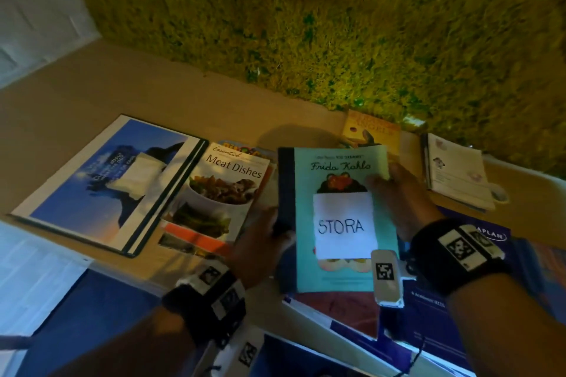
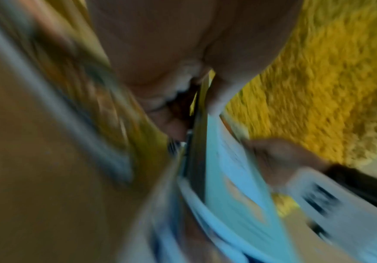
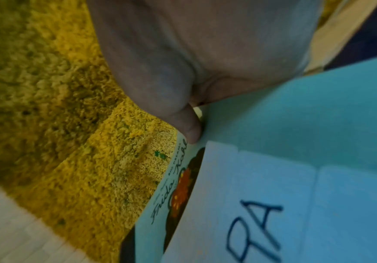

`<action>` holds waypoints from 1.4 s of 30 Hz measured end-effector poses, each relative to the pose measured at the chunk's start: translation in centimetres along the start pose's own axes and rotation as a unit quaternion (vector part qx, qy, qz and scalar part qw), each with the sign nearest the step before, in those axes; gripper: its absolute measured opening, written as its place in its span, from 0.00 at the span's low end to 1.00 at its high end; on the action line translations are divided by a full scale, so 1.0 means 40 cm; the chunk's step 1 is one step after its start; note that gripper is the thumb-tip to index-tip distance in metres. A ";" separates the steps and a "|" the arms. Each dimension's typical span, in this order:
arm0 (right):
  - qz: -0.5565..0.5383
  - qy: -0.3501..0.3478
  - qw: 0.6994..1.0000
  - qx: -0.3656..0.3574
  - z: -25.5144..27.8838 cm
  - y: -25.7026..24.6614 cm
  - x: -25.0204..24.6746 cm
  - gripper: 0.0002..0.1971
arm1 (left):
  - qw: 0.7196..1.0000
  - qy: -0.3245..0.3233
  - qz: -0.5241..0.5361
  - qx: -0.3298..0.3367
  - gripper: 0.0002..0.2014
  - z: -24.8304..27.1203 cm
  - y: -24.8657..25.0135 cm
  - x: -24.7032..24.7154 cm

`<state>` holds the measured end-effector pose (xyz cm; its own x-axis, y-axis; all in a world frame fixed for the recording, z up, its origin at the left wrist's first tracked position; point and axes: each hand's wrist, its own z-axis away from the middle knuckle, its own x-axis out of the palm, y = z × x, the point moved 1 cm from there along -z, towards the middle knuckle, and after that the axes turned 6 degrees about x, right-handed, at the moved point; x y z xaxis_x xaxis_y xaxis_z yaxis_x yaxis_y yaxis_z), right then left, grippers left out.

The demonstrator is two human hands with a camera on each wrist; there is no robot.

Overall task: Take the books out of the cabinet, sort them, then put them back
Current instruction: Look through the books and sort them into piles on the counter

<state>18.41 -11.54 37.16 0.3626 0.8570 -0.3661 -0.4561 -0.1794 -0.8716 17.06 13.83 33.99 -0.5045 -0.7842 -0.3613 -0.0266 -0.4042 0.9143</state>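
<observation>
A turquoise Frida Kahlo book point(image 1: 333, 180) with a dark spine and a white note reading STORA point(image 1: 344, 225) is held above the table between both hands. My left hand point(image 1: 260, 242) grips its spine edge; the blurred left wrist view shows the thumb on the turquoise book point(image 2: 223, 170). My right hand point(image 1: 398, 196) holds the opposite edge, thumb on the cover of the book point(image 3: 295, 110). On the table lie a Meat Dishes cookbook point(image 1: 220, 190), a large blue book point(image 1: 110, 180), an orange paperback point(image 1: 370, 128), a white booklet point(image 1: 456, 171) and a dark Kaplan book point(image 1: 493, 236).
The tan table point(image 1: 92, 92) ends at a green-yellow shaggy rug point(image 1: 306, 24) beyond its far edge. More blue and reddish books point(image 1: 346, 312) lie stacked under the held one near me. A white wall or door point(image 1: 33, 3) shows at upper left.
</observation>
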 end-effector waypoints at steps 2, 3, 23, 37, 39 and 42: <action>0.003 -0.026 1.000 0.005 0.003 0.004 0.029 0.16 | 0.996 0.007 -0.081 -0.025 0.15 -0.024 -0.021 -0.090; 0.010 -0.026 0.999 0.019 0.002 0.009 0.043 0.14 | 0.991 0.036 -0.128 -0.032 0.17 -0.039 -0.047 -0.143; -0.048 -0.028 0.991 0.120 0.001 0.031 0.129 0.09 | 0.975 0.051 -0.164 -0.144 0.21 -0.126 -0.175 -0.380; -0.092 -0.168 0.967 0.169 0.019 -0.038 0.297 0.14 | 0.979 0.048 0.181 -0.081 0.18 -0.110 -0.119 -0.360; 0.009 -0.165 0.976 0.142 0.016 -0.042 0.294 0.18 | 0.993 0.032 -0.083 -0.079 0.17 -0.113 -0.145 -0.346; 0.150 -0.179 0.967 0.101 0.018 -0.029 0.291 0.15 | 0.962 0.016 -0.264 -0.062 0.16 -0.103 -0.203 -0.346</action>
<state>22.59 -1.00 34.15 -0.0996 0.8996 -0.4252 -0.6602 -0.3794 -0.6482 27.81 26.05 30.82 -0.4215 -0.4669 -0.7774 -0.1681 -0.8022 0.5729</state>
